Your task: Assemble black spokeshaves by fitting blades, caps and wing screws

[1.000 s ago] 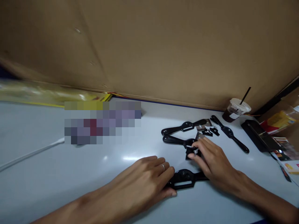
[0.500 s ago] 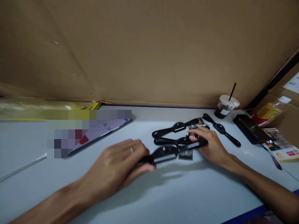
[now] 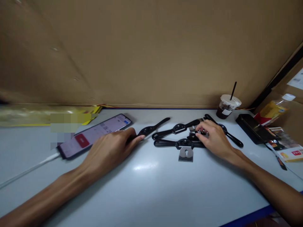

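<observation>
My left hand (image 3: pixel 113 146) is closed round one handle of a black two-handled tool (image 3: pixel 147 130), beside the phone. My right hand (image 3: pixel 214 137) has its fingers pinched over small metal and black parts (image 3: pixel 193 136); what it grips is too small to name. Two similar black tools lie under and left of it, an upper one (image 3: pixel 179 128) and a lower one (image 3: pixel 185 142). A slotted metal blade (image 3: pixel 186 154) lies against the lower tool. Another black tool (image 3: pixel 233 138) rests to the right, partly behind my right hand.
A phone (image 3: pixel 94 135) with a white cable (image 3: pixel 28 170) lies at left, near a yellow plastic packet (image 3: pixel 35 115). At right are a lidded cup with a straw (image 3: pixel 226 107), a black case (image 3: pixel 254 127), a bottle (image 3: pixel 274 108) and printed papers (image 3: pixel 290 148). Cardboard (image 3: pixel 153 53) stands behind.
My left hand has carried the black tool left and back, away from the other tools to beside the phone. The slotted blade is now uncovered. My right hand's fingers have drawn together over the small parts.
</observation>
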`<state>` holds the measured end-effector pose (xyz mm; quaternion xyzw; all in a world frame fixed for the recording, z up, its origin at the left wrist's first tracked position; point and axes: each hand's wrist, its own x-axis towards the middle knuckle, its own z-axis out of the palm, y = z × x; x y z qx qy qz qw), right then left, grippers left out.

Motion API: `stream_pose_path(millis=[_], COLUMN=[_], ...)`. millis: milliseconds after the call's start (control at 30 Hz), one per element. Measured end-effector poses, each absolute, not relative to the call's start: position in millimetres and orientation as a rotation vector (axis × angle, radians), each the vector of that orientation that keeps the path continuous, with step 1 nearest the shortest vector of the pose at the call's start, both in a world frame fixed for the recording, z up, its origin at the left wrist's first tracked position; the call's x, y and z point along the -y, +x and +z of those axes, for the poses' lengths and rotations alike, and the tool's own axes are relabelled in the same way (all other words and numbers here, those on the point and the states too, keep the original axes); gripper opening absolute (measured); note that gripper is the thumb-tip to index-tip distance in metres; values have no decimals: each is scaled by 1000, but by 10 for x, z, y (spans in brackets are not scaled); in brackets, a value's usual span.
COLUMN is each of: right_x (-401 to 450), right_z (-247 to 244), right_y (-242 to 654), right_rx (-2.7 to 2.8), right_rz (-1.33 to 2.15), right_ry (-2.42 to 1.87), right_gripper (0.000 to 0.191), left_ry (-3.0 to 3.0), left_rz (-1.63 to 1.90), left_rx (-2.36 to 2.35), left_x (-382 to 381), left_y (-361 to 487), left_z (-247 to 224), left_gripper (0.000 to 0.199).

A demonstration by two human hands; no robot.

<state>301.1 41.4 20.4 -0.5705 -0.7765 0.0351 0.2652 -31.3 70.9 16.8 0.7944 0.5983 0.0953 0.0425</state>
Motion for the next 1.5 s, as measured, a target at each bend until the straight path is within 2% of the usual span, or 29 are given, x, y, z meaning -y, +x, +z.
stream_pose_path(millis=[133, 233, 367, 600, 800, 1133, 1333, 1433, 1500], right_x=[-576, -660, -652, -612, -670, -677, -581, -405, -240], right_z=[319, 428, 547, 575, 507, 468, 577, 623, 612], right_y=[3232, 3427, 3671, 3892, 3887, 3984, 3673, 3351, 3116], right_rx=[2029, 1956, 1917, 2049, 2100, 2144, 2045, 2113, 2220], right_rz=[3, -121, -232, -86, -3, 31, -64, 71, 365], right_ry=[-1669, -1827, -2111, -2471, -2539, -2317, -2064, -1854, -1559], right_gripper=[11, 14, 19, 36, 33, 18, 13, 12, 9], left_ry=[2435, 2459, 2501, 2618, 2653, 2711, 2649, 2651, 2704], left_rz=[369, 551, 802, 896, 880, 843, 936, 1015, 1046], left_rx=[-1823, -1716, -1508, -1351, -1174, -976, -978, -965, -913], left_x=[-757, -796, -819, -658, -454, -310, -247, -190, -144], left_y=[-347, -374, -377, -285, -182, -98, -58, -50, -53], left_z=[55, -45, -113, -43, -62, -53, -3, 47, 80], left_gripper=[47, 49, 61, 59, 55, 45, 40, 43, 46])
